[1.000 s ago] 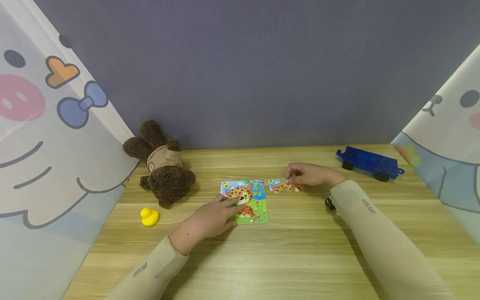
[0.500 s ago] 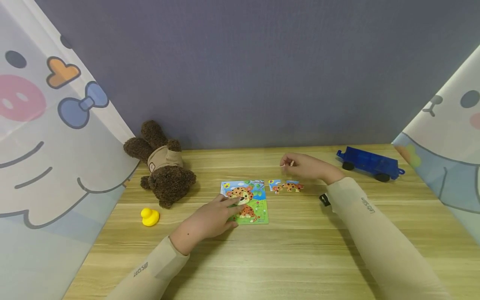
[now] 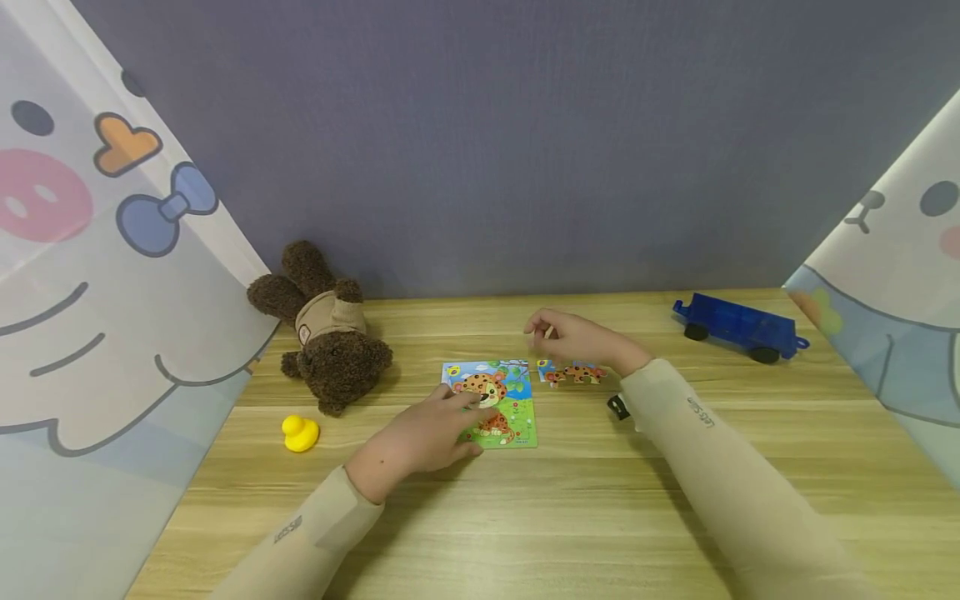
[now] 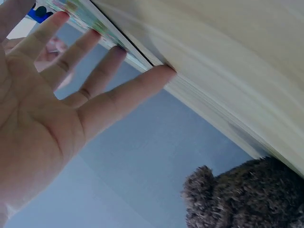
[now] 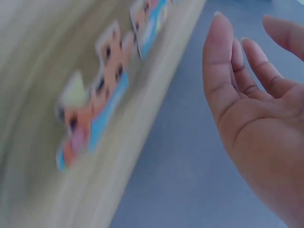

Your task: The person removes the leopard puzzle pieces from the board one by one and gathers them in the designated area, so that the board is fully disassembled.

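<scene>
Leftward, in the head view, the right hand (image 3: 576,340) has moved past the loose puzzle pieces (image 3: 583,375) toward the puzzle board (image 3: 519,421), which lies flat on the desk (image 3: 562,517) with the left hand (image 3: 431,432) resting on it. In the left wrist view, the left fingers (image 4: 99,76) are spread wide, touching the board. In the right wrist view, the right fingers curve loosely beside the blurred pieces; whether they pinch anything, I cannot tell.

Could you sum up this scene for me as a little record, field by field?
Left hand: fingers spread on the leopard puzzle board
Right hand: raised near loose puzzle pieces, nothing visibly held
Plush animal: brown, beige top, lying at left
Toy duck: yellow, nearer the person than the plush
Toy wagon: blue, black wheels, far right
</scene>
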`<state>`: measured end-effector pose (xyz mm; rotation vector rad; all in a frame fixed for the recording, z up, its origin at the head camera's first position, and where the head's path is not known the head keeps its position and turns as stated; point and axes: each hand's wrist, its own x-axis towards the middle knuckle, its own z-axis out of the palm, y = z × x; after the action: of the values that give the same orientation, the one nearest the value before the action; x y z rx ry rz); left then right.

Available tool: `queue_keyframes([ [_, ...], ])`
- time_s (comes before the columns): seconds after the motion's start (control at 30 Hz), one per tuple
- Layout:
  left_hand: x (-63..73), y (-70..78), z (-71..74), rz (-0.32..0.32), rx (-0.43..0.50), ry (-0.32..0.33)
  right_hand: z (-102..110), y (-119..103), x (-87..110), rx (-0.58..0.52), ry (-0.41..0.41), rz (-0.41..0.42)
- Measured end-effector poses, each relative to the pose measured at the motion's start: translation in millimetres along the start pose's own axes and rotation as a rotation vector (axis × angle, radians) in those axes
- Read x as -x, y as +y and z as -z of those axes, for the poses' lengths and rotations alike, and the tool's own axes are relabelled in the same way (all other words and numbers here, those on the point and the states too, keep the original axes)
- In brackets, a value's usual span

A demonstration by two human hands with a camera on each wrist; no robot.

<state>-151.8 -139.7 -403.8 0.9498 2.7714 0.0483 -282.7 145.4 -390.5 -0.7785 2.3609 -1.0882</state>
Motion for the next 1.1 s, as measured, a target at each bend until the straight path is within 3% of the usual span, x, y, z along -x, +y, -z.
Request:
queue_keyframes([
  [0.2,-4.8,7.7,0.8,0.058,-0.016,-0.037,-22.5,-2.1,-16.8,0.033,-0.039,0.04],
  [0.33,-6.8,10.1,1.3,0.08,-0.012,-0.05,-30.7,-5.7,-21.3,0.024,-0.048,0.006],
  [0.47,-8.6,11.5,2.5,0.085,-0.015,-0.06,-34.8,-8.0,-22.0,0.02,-0.054,-0.033],
  [1.1,-7.9,13.5,5.2,0.087,-0.011,-0.065,-41.0,-6.6,-25.7,0.136,-0.093,-0.033],
])
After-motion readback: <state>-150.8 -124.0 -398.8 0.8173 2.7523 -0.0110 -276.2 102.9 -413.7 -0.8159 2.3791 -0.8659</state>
